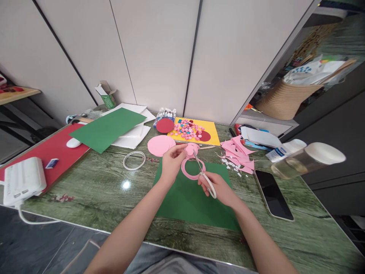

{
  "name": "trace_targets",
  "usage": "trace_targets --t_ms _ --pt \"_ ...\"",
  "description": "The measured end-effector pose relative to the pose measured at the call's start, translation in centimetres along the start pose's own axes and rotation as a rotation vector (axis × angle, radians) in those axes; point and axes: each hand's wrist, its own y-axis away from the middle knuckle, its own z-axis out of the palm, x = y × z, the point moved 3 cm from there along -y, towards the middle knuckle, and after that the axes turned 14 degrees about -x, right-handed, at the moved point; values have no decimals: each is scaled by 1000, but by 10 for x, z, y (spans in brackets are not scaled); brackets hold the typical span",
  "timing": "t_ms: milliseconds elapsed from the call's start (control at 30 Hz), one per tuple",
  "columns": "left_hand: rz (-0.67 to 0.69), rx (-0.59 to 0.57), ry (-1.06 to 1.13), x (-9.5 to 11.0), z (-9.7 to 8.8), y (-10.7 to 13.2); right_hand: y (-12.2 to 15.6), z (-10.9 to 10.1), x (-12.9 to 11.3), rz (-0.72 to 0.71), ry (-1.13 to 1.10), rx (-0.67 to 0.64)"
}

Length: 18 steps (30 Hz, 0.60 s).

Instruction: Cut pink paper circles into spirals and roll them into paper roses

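My left hand [172, 161] pinches a pink paper piece [191, 149] from which a pink ring [192, 169] hangs. My right hand [219, 187] grips white-handled scissors [204, 176], their blades reaching up into the pink paper. Both hands hover over a green sheet [192, 199] lying on the green marble table [99, 190]. A pink paper circle [160, 145] lies just beyond my left hand.
A yellow sheet [212, 131] with small pink pieces, a dark red circle [165, 125], pink scraps [238, 154], a phone [273, 194], a jar [309, 159], a tape ring [134, 160], a second green sheet [108, 128], a red mat [54, 150] and a white device [23, 179] lie around.
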Motion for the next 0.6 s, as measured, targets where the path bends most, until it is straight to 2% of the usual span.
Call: trace_targets --t_ms 233,433,600 --pt "29 -68 72 3 12 5 -1 2 2 8 37 42" --pt "15 -45 51 4 12 7 0 3 0 2 33 33" --pt "56 -33 20 4 11 6 -1 4 -3 9 25 26"
